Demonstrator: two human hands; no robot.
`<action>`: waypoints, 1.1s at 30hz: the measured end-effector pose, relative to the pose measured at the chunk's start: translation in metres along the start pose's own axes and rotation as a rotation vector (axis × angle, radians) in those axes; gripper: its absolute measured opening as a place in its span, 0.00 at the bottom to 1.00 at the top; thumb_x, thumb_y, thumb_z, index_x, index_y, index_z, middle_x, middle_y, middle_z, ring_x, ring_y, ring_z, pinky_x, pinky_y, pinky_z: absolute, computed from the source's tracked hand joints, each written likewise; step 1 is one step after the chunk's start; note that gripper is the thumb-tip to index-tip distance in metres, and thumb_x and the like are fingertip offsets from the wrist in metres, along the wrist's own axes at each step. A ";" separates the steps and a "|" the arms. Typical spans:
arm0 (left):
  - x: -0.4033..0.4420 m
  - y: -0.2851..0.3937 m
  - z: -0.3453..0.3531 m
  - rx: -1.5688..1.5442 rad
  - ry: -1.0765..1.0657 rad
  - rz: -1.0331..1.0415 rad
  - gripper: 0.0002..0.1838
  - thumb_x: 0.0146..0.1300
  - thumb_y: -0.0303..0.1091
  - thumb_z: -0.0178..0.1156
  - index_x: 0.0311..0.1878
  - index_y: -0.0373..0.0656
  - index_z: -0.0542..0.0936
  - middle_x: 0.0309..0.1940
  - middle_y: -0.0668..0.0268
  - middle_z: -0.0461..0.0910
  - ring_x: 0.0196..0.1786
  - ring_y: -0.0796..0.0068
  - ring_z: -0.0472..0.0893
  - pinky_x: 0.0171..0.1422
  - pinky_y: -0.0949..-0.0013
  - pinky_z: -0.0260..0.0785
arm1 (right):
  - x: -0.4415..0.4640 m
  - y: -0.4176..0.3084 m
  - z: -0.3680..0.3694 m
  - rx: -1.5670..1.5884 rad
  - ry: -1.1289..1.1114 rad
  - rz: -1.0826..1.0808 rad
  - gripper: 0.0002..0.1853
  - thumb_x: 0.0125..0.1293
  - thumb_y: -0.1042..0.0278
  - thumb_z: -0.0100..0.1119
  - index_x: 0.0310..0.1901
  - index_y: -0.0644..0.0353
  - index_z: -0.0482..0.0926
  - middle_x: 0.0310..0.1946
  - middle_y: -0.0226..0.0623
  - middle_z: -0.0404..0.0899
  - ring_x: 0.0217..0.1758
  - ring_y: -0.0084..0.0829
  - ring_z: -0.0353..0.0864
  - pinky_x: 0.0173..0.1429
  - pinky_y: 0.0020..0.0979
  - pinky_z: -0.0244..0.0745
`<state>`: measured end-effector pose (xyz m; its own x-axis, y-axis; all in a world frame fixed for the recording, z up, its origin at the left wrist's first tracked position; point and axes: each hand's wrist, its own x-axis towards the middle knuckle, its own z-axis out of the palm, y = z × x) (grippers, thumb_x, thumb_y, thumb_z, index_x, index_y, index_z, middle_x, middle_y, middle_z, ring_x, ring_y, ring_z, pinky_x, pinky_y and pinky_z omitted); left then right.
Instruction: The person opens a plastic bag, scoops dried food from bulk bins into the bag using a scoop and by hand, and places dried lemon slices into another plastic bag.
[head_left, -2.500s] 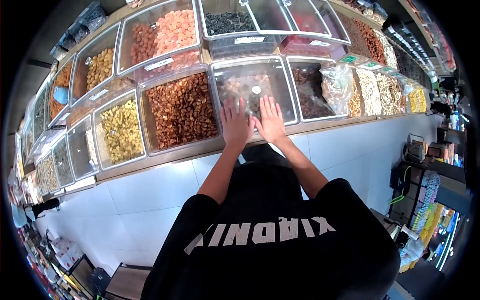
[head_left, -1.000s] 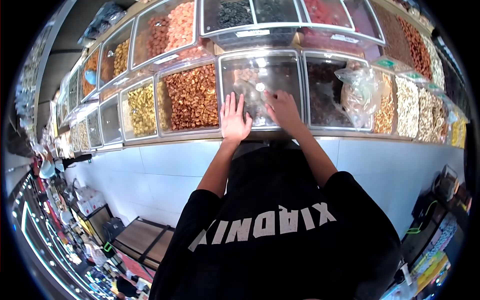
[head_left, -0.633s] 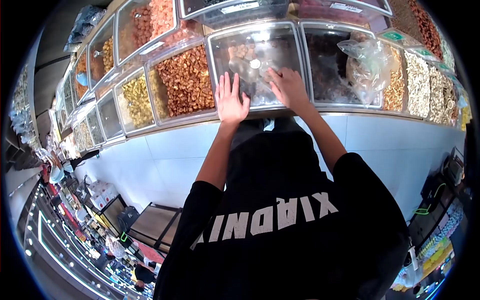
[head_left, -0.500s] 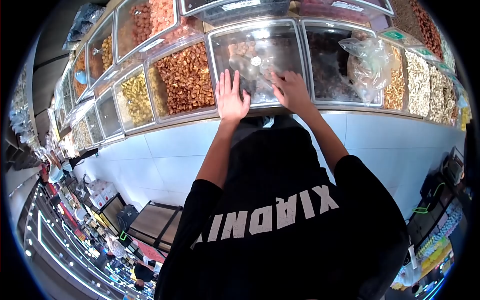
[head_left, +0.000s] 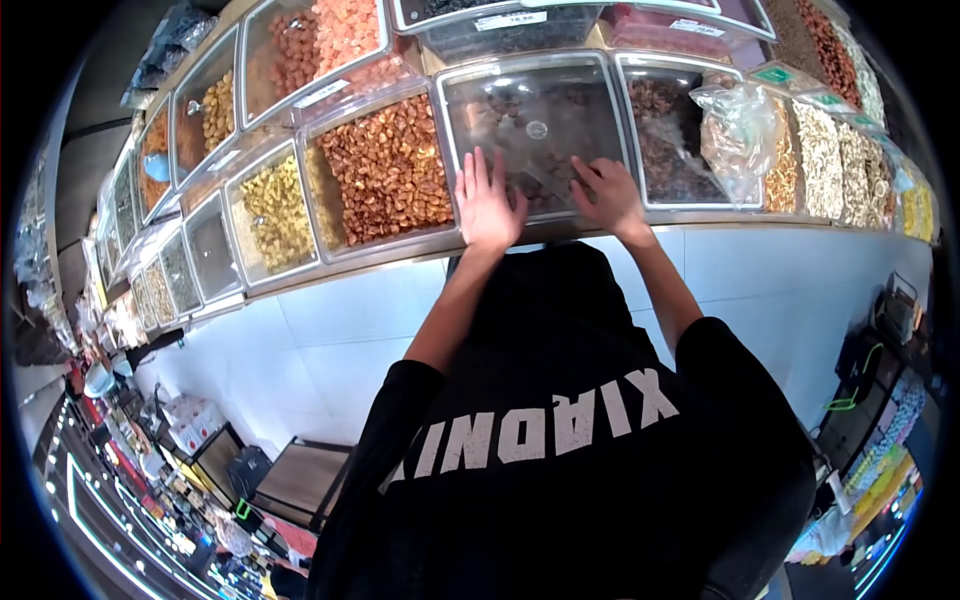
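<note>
Fingers of the left hand [head_left: 490, 215] lie spread and almost straight, gripping nothing, over the near left part of a clear, rectangular plastic bin with a pale rim [head_left: 590, 100]. Fingers of the right hand [head_left: 610, 200] are loosely bent, the index more extended, over the same bin's near right part; they too appear to hold nothing, though whether their tips press the lid cannot be told. Just beyond and between both sets of fingers sits a small round fitting [head_left: 537, 129] on the lid, with dark contents dimly visible below.

Left of the left fingers stands a clear bin of glossy brown nut-like pieces [head_left: 385, 170], then a clear bin of yellow pieces [head_left: 275, 215]. Right of the right fingers is a clear bin of dark reddish-brown pieces [head_left: 665, 105], partly covered by a crumpled transparent plastic bag [head_left: 740, 140]. Beyond the fingers rises a second row, including a clear bin of orange-pink pieces [head_left: 345, 40].

The surface [head_left: 350, 269] shows as a brownish front edge nearer the person than the fingers. Pale floor tiles [head_left: 335, 335] stretch behind it; well apart, leftward and nearer, stand a brown-topped, black-framed rack [head_left: 305, 475] and bright strip lights [head_left: 95, 525].
</note>
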<state>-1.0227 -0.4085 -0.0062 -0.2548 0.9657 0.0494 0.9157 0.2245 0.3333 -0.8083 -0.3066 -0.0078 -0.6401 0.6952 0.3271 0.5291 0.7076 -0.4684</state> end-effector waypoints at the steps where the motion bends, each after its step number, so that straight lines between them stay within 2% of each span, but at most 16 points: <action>1: 0.000 -0.003 0.001 -0.012 0.055 0.040 0.38 0.63 0.45 0.59 0.75 0.40 0.66 0.76 0.43 0.59 0.80 0.46 0.56 0.82 0.47 0.47 | 0.000 -0.004 0.001 -0.013 0.013 0.021 0.22 0.61 0.65 0.67 0.57 0.59 0.83 0.35 0.36 0.75 0.38 0.40 0.77 0.46 0.39 0.73; 4: 0.002 -0.022 -0.006 -0.060 0.082 0.165 0.35 0.62 0.44 0.60 0.72 0.40 0.69 0.72 0.46 0.66 0.75 0.49 0.63 0.77 0.47 0.54 | 0.001 -0.014 0.003 -0.076 0.006 0.177 0.23 0.60 0.65 0.67 0.58 0.59 0.82 0.33 0.37 0.74 0.38 0.42 0.77 0.47 0.40 0.75; 7: 0.012 -0.056 -0.016 -0.061 -0.060 0.306 0.35 0.61 0.43 0.60 0.72 0.41 0.69 0.69 0.48 0.67 0.74 0.51 0.65 0.78 0.48 0.53 | 0.004 -0.020 0.016 -0.195 0.007 0.279 0.25 0.62 0.60 0.64 0.60 0.58 0.82 0.35 0.39 0.76 0.40 0.42 0.78 0.49 0.40 0.75; 11: 0.014 -0.072 -0.019 -0.193 0.013 0.397 0.34 0.60 0.42 0.61 0.69 0.40 0.71 0.68 0.49 0.68 0.70 0.50 0.67 0.76 0.47 0.55 | 0.012 -0.039 0.032 -0.267 0.064 0.497 0.24 0.63 0.59 0.63 0.61 0.55 0.82 0.39 0.40 0.78 0.46 0.45 0.81 0.53 0.42 0.77; 14: 0.018 -0.073 -0.020 -0.190 -0.021 0.386 0.37 0.62 0.45 0.60 0.73 0.39 0.68 0.72 0.46 0.64 0.76 0.51 0.61 0.80 0.47 0.48 | 0.014 -0.035 0.042 -0.266 0.112 0.563 0.25 0.63 0.58 0.63 0.61 0.56 0.82 0.39 0.43 0.78 0.43 0.47 0.81 0.50 0.43 0.78; 17: 0.017 -0.076 -0.018 -0.206 -0.044 0.369 0.37 0.63 0.47 0.57 0.74 0.40 0.67 0.74 0.46 0.62 0.79 0.52 0.57 0.83 0.49 0.42 | 0.012 -0.034 0.044 -0.254 0.192 0.572 0.25 0.63 0.60 0.63 0.61 0.59 0.81 0.38 0.47 0.77 0.41 0.48 0.80 0.48 0.44 0.76; 21: 0.017 -0.079 -0.011 -0.183 -0.057 0.363 0.38 0.65 0.48 0.54 0.76 0.41 0.65 0.78 0.45 0.57 0.82 0.53 0.53 0.84 0.49 0.40 | 0.015 -0.034 0.044 -0.298 0.165 0.587 0.25 0.64 0.60 0.61 0.62 0.60 0.81 0.37 0.47 0.77 0.40 0.47 0.80 0.48 0.43 0.77; 23: 0.017 -0.081 -0.009 -0.256 -0.058 0.364 0.39 0.64 0.46 0.53 0.76 0.38 0.64 0.78 0.43 0.56 0.82 0.49 0.52 0.85 0.48 0.39 | 0.014 -0.032 0.044 -0.335 0.149 0.573 0.25 0.65 0.60 0.61 0.62 0.60 0.81 0.37 0.48 0.78 0.40 0.48 0.80 0.48 0.43 0.77; 25: 0.018 -0.081 -0.013 -0.238 -0.079 0.363 0.38 0.65 0.47 0.55 0.76 0.40 0.64 0.78 0.46 0.57 0.82 0.53 0.52 0.84 0.48 0.39 | 0.016 -0.032 0.046 -0.365 0.189 0.541 0.25 0.65 0.60 0.61 0.62 0.61 0.81 0.37 0.48 0.78 0.41 0.48 0.80 0.48 0.43 0.77; 27: 0.018 -0.078 -0.015 -0.223 -0.080 0.365 0.38 0.65 0.47 0.55 0.76 0.40 0.64 0.78 0.46 0.57 0.82 0.54 0.53 0.84 0.48 0.39 | 0.015 -0.035 0.045 -0.313 0.176 0.654 0.26 0.65 0.59 0.62 0.63 0.60 0.80 0.38 0.49 0.78 0.41 0.49 0.81 0.48 0.43 0.77; 29: 0.018 -0.077 -0.019 -0.214 -0.092 0.371 0.38 0.65 0.47 0.55 0.76 0.41 0.64 0.78 0.46 0.56 0.82 0.53 0.53 0.84 0.49 0.39 | 0.023 -0.036 0.045 -0.280 0.230 0.660 0.27 0.65 0.60 0.64 0.64 0.60 0.78 0.37 0.47 0.77 0.40 0.45 0.80 0.46 0.41 0.77; 30: 0.019 -0.076 -0.020 -0.200 -0.089 0.379 0.39 0.65 0.47 0.55 0.77 0.41 0.63 0.78 0.46 0.55 0.82 0.52 0.53 0.84 0.49 0.39 | 0.034 -0.036 0.041 -0.094 0.356 0.669 0.29 0.64 0.63 0.67 0.66 0.62 0.76 0.37 0.44 0.76 0.38 0.40 0.79 0.46 0.39 0.77; 31: 0.020 -0.075 -0.023 -0.195 -0.110 0.378 0.39 0.64 0.46 0.56 0.77 0.42 0.63 0.78 0.46 0.55 0.82 0.52 0.54 0.84 0.49 0.39 | 0.055 -0.040 0.027 -0.011 0.405 0.652 0.28 0.64 0.66 0.68 0.65 0.63 0.74 0.39 0.43 0.76 0.39 0.38 0.77 0.46 0.38 0.76; 32: 0.020 -0.073 -0.023 -0.198 -0.105 0.373 0.40 0.64 0.46 0.57 0.77 0.42 0.63 0.78 0.46 0.55 0.82 0.52 0.54 0.83 0.49 0.39 | 0.085 -0.045 0.007 -0.104 0.483 0.477 0.26 0.66 0.67 0.66 0.64 0.64 0.73 0.42 0.44 0.76 0.41 0.39 0.78 0.48 0.37 0.76; 33: 0.019 -0.072 -0.024 -0.197 -0.107 0.368 0.40 0.63 0.46 0.57 0.78 0.42 0.62 0.78 0.46 0.55 0.82 0.53 0.54 0.83 0.49 0.40 | 0.115 -0.049 -0.015 -0.113 0.541 0.395 0.25 0.66 0.68 0.65 0.63 0.64 0.73 0.45 0.46 0.76 0.44 0.39 0.78 0.50 0.38 0.76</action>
<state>-1.1010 -0.4090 -0.0071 0.1208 0.9872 0.1039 0.8600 -0.1564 0.4858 -0.8993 -0.2592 0.0649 -0.0337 0.8487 0.5278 0.7397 0.3763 -0.5579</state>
